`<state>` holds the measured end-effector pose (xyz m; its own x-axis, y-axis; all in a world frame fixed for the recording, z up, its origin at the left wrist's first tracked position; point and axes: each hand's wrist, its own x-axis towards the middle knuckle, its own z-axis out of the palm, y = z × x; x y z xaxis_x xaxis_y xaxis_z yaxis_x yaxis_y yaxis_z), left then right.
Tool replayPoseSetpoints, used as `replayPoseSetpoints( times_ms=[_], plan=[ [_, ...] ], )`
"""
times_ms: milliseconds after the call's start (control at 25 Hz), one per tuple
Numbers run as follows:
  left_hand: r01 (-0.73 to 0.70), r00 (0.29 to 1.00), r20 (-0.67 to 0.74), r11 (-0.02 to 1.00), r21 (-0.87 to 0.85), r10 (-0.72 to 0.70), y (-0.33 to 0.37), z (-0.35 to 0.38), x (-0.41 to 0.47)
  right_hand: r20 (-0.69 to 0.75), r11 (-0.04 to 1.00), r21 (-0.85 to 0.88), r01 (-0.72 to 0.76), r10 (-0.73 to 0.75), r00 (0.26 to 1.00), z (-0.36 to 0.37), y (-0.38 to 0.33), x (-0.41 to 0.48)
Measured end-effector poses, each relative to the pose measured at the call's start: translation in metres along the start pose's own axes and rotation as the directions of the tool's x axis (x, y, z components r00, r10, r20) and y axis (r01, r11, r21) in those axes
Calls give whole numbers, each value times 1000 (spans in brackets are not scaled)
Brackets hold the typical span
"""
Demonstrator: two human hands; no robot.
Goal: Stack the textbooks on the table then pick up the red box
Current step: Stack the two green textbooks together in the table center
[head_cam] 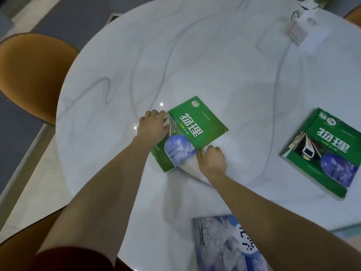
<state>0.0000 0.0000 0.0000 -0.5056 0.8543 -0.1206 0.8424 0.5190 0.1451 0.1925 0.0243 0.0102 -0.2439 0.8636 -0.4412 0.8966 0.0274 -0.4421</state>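
A green textbook [192, 130] lies on the round white marble table [214, 65], near its middle. My left hand [153, 125] grips the book's left edge, fingers curled over it. My right hand [212, 160] holds the book's near right edge with thumb and fingers. A second green textbook [326, 153] lies flat at the right. A blue-and-white textbook [228, 245] lies at the near edge, partly under my right forearm. No red box is in view.
A small white box [300, 26] with printed sides stands at the far right of the table. An orange chair [29, 75] stands at the left. A pale book corner [349, 233] shows at the right edge.
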Motion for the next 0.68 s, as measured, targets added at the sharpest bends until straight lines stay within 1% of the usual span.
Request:
replayPoseSetpoints(
  times_ms=[80,160,200,280,360,400,480,600,680],
  plan=[
    [52,998,33,998,-43,-50,-4,3,5,16,985,136,-103,102,995,3,-5,6],
    [77,995,70,995,-61,-73,-9,10,8,58,923,312,-226,220,974,8,-13,12],
    [82,994,81,995,-59,-77,-10,13,10,89,879,392,-271,257,962,12,-16,16],
    [98,992,82,994,-49,-94,-11,15,14,143,760,549,-347,323,936,21,-23,23],
    [142,985,102,989,-44,-137,-11,14,21,190,641,651,-407,382,905,28,-27,29],
    [171,978,128,984,-46,-164,-11,13,25,211,599,674,-433,405,890,29,-29,30],
    [231,960,178,970,-80,-214,-11,14,33,228,559,690,-459,435,871,31,-29,33],
    [294,947,202,928,-231,-250,-16,12,40,224,558,682,-473,456,861,34,-27,34],
    [271,957,199,901,-340,-213,-19,6,45,221,553,683,-478,468,856,37,-25,36]
  ],
)
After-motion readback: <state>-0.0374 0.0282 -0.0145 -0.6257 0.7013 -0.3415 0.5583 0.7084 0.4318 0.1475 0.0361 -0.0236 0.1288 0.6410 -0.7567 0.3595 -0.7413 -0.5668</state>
